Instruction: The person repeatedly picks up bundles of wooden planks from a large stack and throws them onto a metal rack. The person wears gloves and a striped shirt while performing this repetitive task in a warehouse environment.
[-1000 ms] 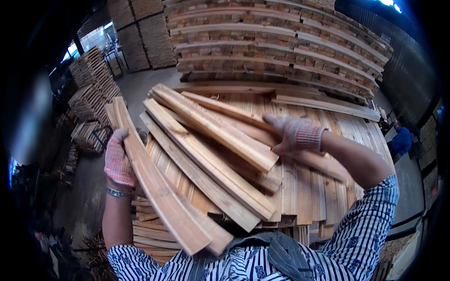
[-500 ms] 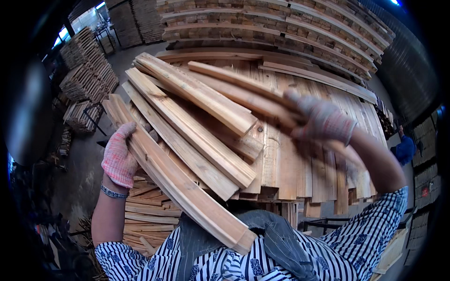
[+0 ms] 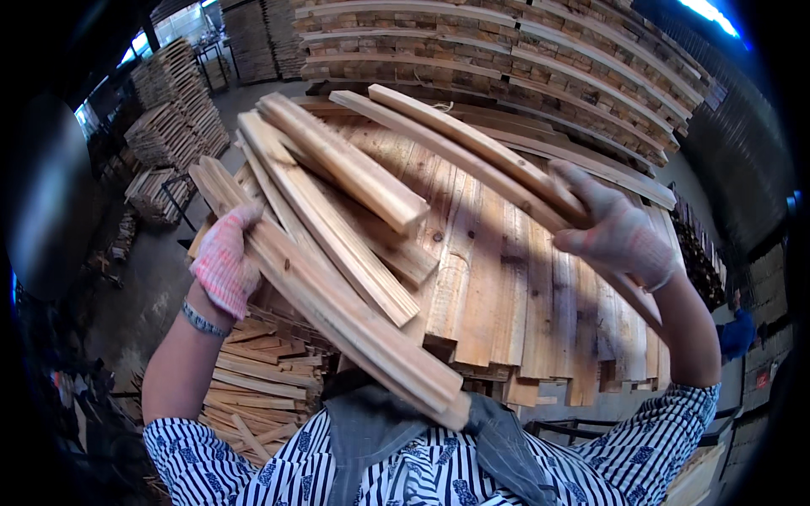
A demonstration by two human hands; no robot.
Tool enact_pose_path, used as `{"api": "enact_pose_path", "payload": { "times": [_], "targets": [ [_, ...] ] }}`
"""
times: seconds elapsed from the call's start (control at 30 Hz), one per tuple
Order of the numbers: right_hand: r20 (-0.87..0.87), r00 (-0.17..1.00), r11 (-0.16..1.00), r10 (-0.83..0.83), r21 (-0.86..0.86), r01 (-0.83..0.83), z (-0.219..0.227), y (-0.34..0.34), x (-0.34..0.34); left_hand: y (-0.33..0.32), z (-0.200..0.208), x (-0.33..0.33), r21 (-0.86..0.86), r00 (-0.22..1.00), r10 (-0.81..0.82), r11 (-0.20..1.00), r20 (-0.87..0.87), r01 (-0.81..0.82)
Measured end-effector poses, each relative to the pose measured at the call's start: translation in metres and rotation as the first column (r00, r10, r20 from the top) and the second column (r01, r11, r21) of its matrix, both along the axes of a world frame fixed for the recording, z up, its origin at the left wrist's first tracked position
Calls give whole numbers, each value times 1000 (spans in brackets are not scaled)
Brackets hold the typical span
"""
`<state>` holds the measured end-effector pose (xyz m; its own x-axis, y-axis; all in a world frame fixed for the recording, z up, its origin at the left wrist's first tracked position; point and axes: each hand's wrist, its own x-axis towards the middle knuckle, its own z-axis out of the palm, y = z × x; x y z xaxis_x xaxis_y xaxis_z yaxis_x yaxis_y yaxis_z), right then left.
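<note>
My left hand point(image 3: 229, 260), in a pinkish knitted glove, is closed around the far part of a pair of long wooden boards point(image 3: 354, 325). These slant toward my chest, their near ends by my apron. My right hand point(image 3: 620, 228), in a pale knitted glove, grips two narrow wooden strips point(image 3: 472, 160) between thumb and fingers. The strips fan slightly apart at their far ends, over the boarded surface. Between my hands, several loose boards point(image 3: 342, 232) lie on a slant, overlapping one another, close to my left hand.
Beneath is a broad layer of side-by-side boards point(image 3: 506, 312) with uneven near ends. A heap of thin offcuts point(image 3: 253, 379) lies at the lower left. A tall timber stack point(image 3: 489, 51) stands at the back, more stacks point(image 3: 173, 110) at far left. A person in blue point(image 3: 737, 329) is at far right.
My right hand has moved slightly right with its strips, which now show sharply and spread apart. The board next to the left hand's bundle has shifted closer against it. The view has also shifted a little.
</note>
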<state>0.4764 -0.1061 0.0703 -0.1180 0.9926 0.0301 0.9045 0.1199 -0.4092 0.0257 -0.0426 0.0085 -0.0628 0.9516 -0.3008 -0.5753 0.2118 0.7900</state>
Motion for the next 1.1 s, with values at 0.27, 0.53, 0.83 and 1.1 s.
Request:
{"api": "enact_pose_path", "payload": {
  "times": [0.27,0.53,0.83,1.1],
  "targets": [
    [409,907,985,104,-167,-37,-29,24,-35,2,-20,24,45,993,-64,997,100,60],
    [387,913,960,131,-280,-19,-19,36,-39,-51,-11,49,-9,990,-100,995,95,101],
    [644,762,998,67,-50,-45,38,29,-11,-40,-16,107,-28,986,-81,996,149,86],
    [580,813,978,47,138,-155,-20,51,34,36,-91,140,435,966,51,898,-252,66]
  ]
}}
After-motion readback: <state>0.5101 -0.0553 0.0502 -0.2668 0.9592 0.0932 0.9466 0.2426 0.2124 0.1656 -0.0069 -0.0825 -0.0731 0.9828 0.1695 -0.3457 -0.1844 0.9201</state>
